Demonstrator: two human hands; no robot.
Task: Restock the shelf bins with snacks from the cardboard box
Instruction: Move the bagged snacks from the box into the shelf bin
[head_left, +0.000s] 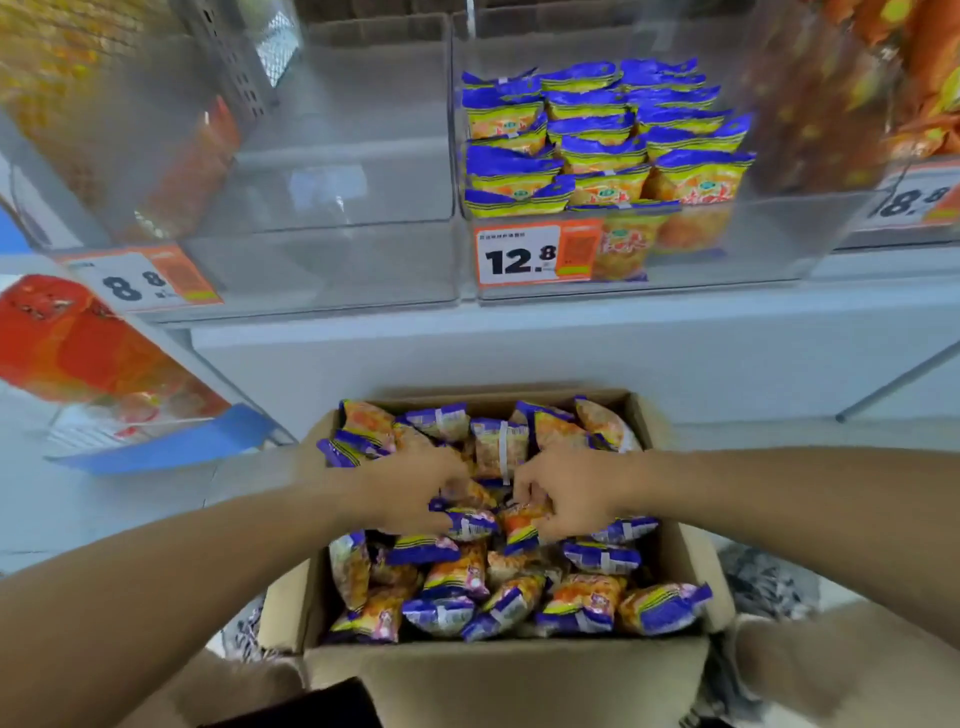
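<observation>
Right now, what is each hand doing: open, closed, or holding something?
Left hand: fingers curled, gripping small blue-and-orange snack packets in the brown cardboard box.
Right hand: fingers curled, pinching an orange snack packet.

both hands, left hand (415, 493) and right hand (566, 493), reach into the open cardboard box (498, 670) and grip blue-and-orange snack packets (519, 519), below a clear shelf bin (753, 249) partly stocked with the same packets and tagged 12.8.
</observation>
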